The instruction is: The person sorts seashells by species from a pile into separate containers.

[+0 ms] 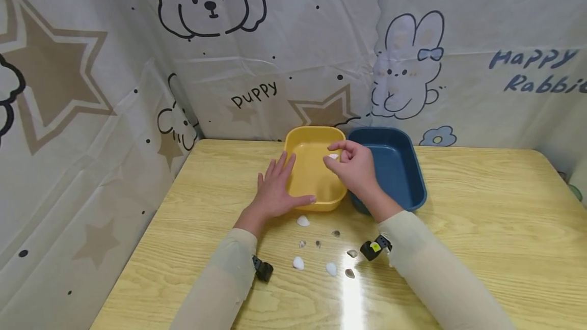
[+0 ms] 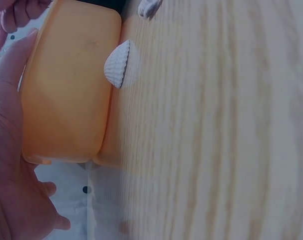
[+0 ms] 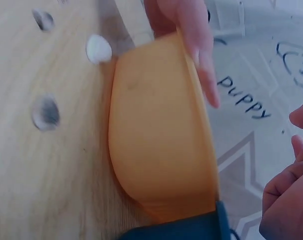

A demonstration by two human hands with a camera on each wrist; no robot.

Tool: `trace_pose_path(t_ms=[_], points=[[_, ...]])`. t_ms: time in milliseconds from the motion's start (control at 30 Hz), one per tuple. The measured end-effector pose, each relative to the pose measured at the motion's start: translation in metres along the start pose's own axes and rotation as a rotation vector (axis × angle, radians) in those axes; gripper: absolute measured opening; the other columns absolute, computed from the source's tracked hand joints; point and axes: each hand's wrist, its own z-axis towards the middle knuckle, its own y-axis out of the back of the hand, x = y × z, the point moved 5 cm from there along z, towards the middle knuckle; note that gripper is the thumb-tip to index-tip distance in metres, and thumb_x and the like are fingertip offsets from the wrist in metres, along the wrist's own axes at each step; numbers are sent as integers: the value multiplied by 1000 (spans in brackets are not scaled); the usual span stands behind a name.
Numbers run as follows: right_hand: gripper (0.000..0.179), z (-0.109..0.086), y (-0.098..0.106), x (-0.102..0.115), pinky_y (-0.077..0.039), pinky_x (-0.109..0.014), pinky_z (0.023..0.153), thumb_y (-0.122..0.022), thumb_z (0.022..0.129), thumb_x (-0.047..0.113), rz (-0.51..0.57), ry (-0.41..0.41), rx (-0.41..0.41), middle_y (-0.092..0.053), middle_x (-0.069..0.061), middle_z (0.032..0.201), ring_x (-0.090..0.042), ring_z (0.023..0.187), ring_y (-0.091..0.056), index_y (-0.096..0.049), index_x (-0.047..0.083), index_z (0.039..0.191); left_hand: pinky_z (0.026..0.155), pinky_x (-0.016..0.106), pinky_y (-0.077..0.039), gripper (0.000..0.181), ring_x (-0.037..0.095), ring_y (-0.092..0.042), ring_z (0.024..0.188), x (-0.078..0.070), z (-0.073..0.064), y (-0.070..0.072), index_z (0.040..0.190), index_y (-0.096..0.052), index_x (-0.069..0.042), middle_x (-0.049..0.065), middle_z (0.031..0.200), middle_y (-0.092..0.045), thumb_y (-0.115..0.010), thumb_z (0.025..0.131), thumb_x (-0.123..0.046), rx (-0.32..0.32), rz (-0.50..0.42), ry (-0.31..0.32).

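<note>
My right hand (image 1: pixel 357 167) is over the right side of the yellow tub (image 1: pixel 312 207), a white seashell (image 1: pixel 334 156) between its thumb and curled fingers. In the right wrist view only part of that hand (image 3: pixel 291 195) shows, at the right edge, and the shell is out of sight. My left hand (image 1: pixel 275 190) rests on the tub's near left corner, fingers spread along the left rim and thumb along the front. Just in front of the tub lies a ribbed white shell (image 2: pixel 117 65).
Beside the yellow tub, on its right, stands a dark blue tub (image 1: pixel 399 172). Several white and brownish shells, among them a white shell (image 1: pixel 331 269) and a brown shell (image 1: pixel 350 273), lie scattered on the wooden table (image 1: pixel 481 228). A printed curtain (image 1: pixel 321 39) hangs behind.
</note>
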Motion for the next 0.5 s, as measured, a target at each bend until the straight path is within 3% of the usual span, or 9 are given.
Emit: trace_pose_path(t_ms=[200,500], points=[[16,-27,5,11,-26,-26,44,-80,84,8,15,49,38,-34,-4,56,-19,47,-33,-72,6,98,112,66,-1,119,30,4,151,-1,1,-1,162,-4,-30,-4,167,3,-68,73,-77,-11,13,-7],[22,-68,11,7,-26,-26,47,-81,82,3,65,62,53,-31,-1,55,-15,47,-30,-72,6,102,112,66,-2,122,33,1,151,0,1,-1,162,-5,-29,-3,167,2,-65,70,-83,-24,26,0]])
